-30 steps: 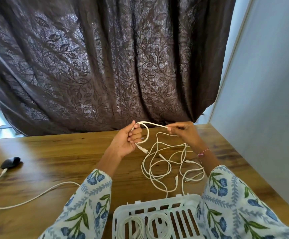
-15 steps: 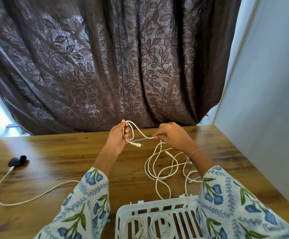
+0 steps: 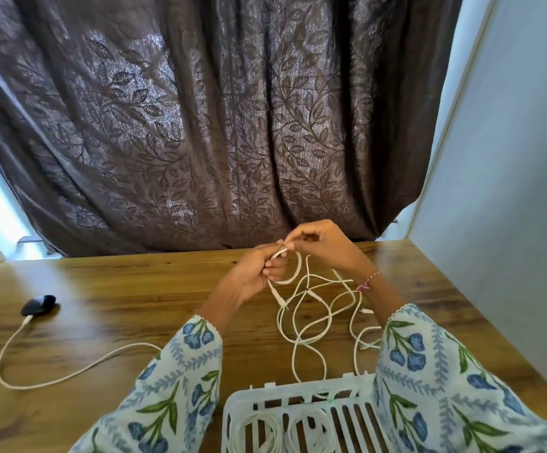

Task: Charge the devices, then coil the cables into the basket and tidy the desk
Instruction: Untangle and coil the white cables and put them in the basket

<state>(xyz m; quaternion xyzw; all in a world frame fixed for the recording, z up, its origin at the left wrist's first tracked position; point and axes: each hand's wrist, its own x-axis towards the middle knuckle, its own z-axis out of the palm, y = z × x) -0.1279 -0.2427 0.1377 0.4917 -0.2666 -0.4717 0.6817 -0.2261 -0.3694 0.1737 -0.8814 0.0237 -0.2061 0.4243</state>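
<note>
Left hand (image 3: pixel 252 276) and right hand (image 3: pixel 324 246) pinch an unlabelled white cable (image 3: pixel 301 322).

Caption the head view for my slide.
Both hands wind a white cable above the desk, basket waiting.

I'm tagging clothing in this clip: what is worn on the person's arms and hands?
Both arms wear loose white sleeves printed with blue flowers and green leaves: left sleeve, right sleeve, each with a scalloped cuff. The right wrist has a thin pink-and-white thread bracelet. The left hand and right hand are bare; no rings show.
</note>
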